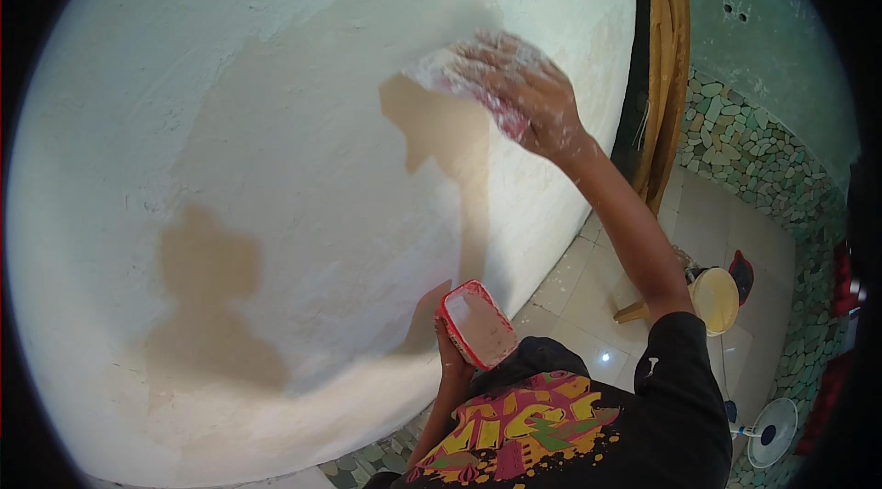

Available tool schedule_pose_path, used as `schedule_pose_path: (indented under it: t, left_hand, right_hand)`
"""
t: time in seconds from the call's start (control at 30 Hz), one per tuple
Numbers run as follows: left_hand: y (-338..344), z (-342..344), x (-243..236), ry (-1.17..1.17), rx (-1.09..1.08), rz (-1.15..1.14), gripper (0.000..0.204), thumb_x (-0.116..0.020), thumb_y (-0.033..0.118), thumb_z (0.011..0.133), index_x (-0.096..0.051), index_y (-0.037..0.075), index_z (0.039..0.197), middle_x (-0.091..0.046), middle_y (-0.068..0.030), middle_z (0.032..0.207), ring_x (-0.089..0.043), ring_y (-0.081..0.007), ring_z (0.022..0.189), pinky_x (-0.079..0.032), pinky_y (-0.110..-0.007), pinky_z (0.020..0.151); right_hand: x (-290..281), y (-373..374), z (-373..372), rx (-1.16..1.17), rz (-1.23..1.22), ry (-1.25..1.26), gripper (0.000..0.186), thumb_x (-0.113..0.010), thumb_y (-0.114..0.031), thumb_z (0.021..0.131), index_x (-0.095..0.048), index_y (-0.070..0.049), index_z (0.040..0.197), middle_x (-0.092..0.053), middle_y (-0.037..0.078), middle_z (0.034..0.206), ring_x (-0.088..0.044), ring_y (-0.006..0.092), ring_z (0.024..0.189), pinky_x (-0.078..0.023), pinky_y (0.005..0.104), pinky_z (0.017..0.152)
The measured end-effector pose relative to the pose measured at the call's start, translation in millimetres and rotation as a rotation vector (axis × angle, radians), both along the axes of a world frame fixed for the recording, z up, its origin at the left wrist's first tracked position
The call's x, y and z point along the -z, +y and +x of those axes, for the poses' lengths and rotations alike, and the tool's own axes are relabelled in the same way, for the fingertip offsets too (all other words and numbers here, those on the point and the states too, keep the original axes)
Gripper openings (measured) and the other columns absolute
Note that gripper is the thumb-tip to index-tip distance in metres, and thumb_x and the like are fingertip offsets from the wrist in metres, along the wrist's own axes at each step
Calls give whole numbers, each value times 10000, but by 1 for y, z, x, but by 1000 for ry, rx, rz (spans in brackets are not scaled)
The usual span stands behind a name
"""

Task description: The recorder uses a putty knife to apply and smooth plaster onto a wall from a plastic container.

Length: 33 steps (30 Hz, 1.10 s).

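Observation:
My right hand (524, 89), coated with white paste, is raised at the whitish wall (303, 140). Its fingers lie over a pinkish, white-smeared piece (503, 114); a pale corner points left over the surface. Whether this is a cloth, a sponge or a scraper I cannot tell. Lower down, my left hand (450, 348) grips a small rectangular red-rimmed tub (487, 328) by its left side, close to my body. Pale and beige tones show inside the tub; I cannot make out the contents. Damp-looking beige patches and paler, rougher areas mark the wall.
Wooden planks (668, 75) stand upright beside the wall's right edge. On the tiled floor (574, 282) at right are a cream bucket (714, 301), a red and dark item (740, 278) and a round white fan (773, 432). Green pebble stonework (735, 135) lines the far side.

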<state>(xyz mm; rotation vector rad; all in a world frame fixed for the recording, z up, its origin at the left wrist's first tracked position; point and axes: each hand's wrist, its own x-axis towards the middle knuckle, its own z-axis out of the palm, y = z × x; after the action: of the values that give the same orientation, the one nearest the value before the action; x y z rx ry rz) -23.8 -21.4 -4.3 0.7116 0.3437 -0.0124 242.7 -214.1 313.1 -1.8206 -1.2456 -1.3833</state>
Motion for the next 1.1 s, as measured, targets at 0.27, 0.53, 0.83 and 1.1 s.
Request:
schedule_pose_path:
  t: [0.27, 0.53, 0.83, 1.1]
  left_hand:
    - [-5, 1, -10, 57, -47, -58, 881, -378, 789, 958, -390, 147, 1561, -520, -120, 1514, -545, -330, 1348, -465, -528, 1110]
    - [-12, 1, -19, -22, -108, 16, 841, -395, 745, 985, -386, 132, 1560, -515, -132, 1516, -552, -323, 1339, -474, -508, 1107]
    - [-4, -3, -6, 62, -146, 15, 822, -412, 718, 997, -394, 110, 1550, -495, -125, 1530, -505, -301, 1381, -428, -473, 1147]
    - [2, 0, 1, -38, -11, -26, 851, -359, 755, 988, -353, 145, 1581, -486, -122, 1539, -516, -331, 1373, -447, -504, 1125]
  right_hand:
    - [7, -3, -24, 72, -19, -20, 327, -737, -331, 916, -759, -153, 1190, -730, 68, 1270, -688, 271, 1200, -543, 440, 1038]
    - [-29, -33, 13, 32, 186, 12, 372, -701, -221, 948, -713, -122, 1307, -691, 113, 1338, -634, 346, 1266, -508, 444, 1070]
    - [22, -47, -10, 107, -32, 170, 434, -760, -176, 858, -716, -167, 1290, -687, 68, 1348, -637, 303, 1266, -496, 451, 1090]
    - [11, -11, -11, 164, 75, 140, 493, -771, -124, 812, -707, -180, 1297, -681, 58, 1352, -615, 301, 1286, -494, 447, 1078]
